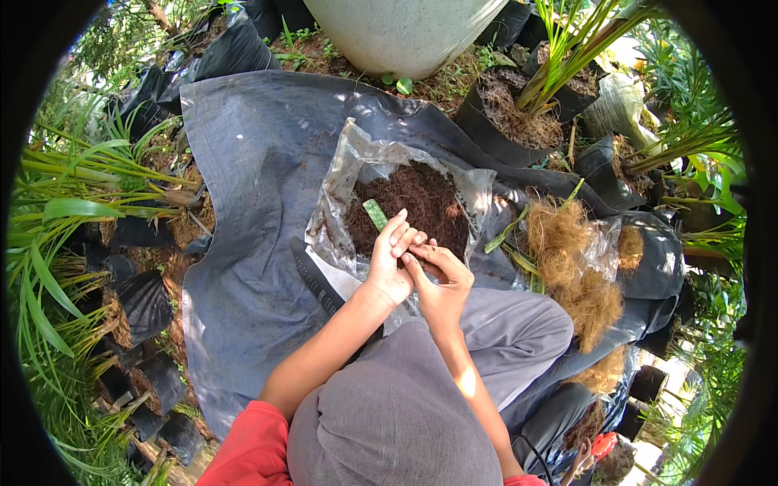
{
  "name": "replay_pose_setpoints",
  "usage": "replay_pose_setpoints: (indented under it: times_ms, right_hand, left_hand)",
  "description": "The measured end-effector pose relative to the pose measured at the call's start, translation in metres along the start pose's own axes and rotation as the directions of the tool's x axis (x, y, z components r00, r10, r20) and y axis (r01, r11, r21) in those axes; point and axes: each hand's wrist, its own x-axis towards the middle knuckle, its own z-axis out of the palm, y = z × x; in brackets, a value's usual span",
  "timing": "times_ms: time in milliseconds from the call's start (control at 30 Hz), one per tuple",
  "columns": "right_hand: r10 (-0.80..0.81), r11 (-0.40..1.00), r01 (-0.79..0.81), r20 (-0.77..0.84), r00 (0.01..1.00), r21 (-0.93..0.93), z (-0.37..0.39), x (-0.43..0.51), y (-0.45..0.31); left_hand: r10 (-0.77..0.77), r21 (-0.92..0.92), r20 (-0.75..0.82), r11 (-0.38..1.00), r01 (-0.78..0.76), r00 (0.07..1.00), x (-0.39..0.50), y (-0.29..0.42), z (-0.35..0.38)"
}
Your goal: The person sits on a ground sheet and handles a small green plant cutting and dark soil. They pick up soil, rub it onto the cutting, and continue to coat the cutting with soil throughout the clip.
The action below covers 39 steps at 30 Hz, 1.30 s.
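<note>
My left hand [391, 264] is palm up over a clear plastic bag [328, 209] of dark brown fibrous potting mix [419, 197]. A short green mottled leaf piece [375, 214] sticks out beyond its curled fingers, held there. My right hand [447, 276] meets it from the right, thumb and fingertips touching the left fingers. A little dark material shows between the two hands; whether the right fingers grip it is hidden. Bits of mix cling to the right fingertips.
The bag stands on a dark tarpaulin [237, 304], beside a sandal [316, 279]. Right are tan coconut fibre clumps [571, 261] and leaf strips [507, 234]. Potted palms in black grow bags [510, 115] flank the sheet. A large pale pot [407, 30] stands ahead; another person's hand [580, 455] appears lower right.
</note>
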Motion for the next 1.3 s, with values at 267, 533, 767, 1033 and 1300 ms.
replay_pose_setpoints:
  times_ms: [267,533,767,1033,1300]
  right_hand:
    - [0.169,0.977,-0.175,0.056,0.984,0.122,0.007,-0.004,0.002]
    - [0.191,0.967,-0.212,0.151,0.970,0.140,0.014,0.007,0.008]
    - [0.096,0.971,-0.114,0.094,0.991,0.208,0.013,0.010,0.006]
    - [0.016,0.985,-0.015,-0.005,1.000,0.169,0.002,-0.002,0.014]
    - [0.104,0.982,-0.120,0.111,0.988,0.148,0.002,0.000,-0.001]
  left_hand:
    - [0.103,0.050,-0.016,0.994,-0.102,0.995,-0.001,0.001,-0.006]
    - [0.142,0.026,0.011,0.989,-0.143,0.990,0.002,0.012,-0.005]
    - [0.067,-0.008,0.078,0.998,-0.066,0.995,-0.001,0.019,0.008]
    - [-0.062,0.067,0.157,0.996,0.052,0.986,-0.003,0.006,0.008]
    - [0.092,0.089,0.036,0.992,-0.095,0.995,-0.003,0.005,0.006]
